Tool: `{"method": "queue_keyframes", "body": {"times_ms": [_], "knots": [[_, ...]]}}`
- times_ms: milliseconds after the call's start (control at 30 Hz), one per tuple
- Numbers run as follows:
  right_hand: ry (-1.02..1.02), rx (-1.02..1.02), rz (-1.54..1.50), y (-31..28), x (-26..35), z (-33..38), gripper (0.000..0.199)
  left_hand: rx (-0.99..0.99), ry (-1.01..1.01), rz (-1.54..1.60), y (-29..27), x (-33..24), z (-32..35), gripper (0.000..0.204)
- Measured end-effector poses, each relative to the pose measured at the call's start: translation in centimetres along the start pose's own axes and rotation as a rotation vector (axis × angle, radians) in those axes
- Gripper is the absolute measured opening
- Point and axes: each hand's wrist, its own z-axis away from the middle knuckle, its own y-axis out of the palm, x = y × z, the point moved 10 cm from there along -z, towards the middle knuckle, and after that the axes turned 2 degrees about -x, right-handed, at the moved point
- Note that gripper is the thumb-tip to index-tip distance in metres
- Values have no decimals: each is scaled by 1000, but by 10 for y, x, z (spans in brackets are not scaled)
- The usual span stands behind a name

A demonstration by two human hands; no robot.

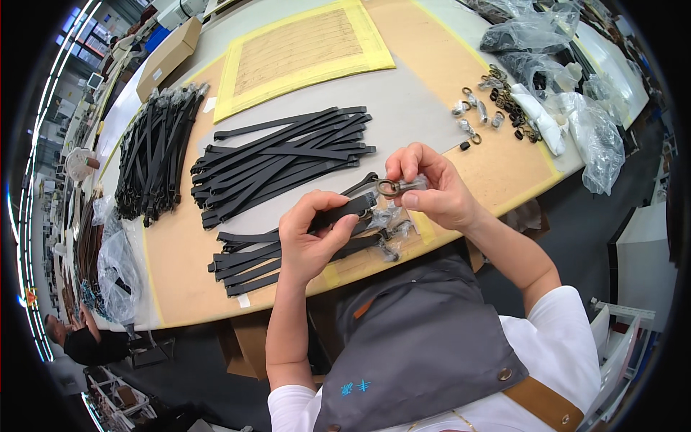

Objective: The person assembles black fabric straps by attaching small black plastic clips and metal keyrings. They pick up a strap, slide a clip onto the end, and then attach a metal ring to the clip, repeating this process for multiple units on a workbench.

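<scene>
My left hand (314, 232) is closed on a black strap (347, 210), whose folded end shows between thumb and fingers. My right hand (437, 186) pinches a bronze-coloured snap hook with a ring (389, 188), its body wrapped in clear plastic. A narrow strap end (362, 183) reaches to the ring. Under my hands lie several black straps (252, 268) with plastic-wrapped hooks (391, 248) at their right ends, close to the table's near edge. Beyond my left hand spreads a loose pile of black straps (281, 160).
A bundle of black straps with metal ends (160, 151) lies at the left. Farther back is a yellow-edged board (299, 54) beside a cardboard box (170, 59). Small rings and hooks (507, 101) lie at the right near clear plastic bags (601, 137). Another person (86, 335) sits at the far left.
</scene>
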Motion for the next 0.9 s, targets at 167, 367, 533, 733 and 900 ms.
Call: {"method": "queue_keyframes", "body": {"times_ms": [167,367,533,733,900], "knots": [[-49,-51,36,11,-11,2,27,-31,10,29,-1,-5,-1,24],[-207,-107,191,8,-12,9,20,-16,-26,40,0,-1,2,25],[-259,-108,315,12,-10,15,19,45,-51,26,2,0,2,27],[-140,-130,-39,3,-38,14,23,68,-66,59,6,3,4,28],[80,-81,-290,5,-61,9,37,107,-92,158,13,5,6,28]]}}
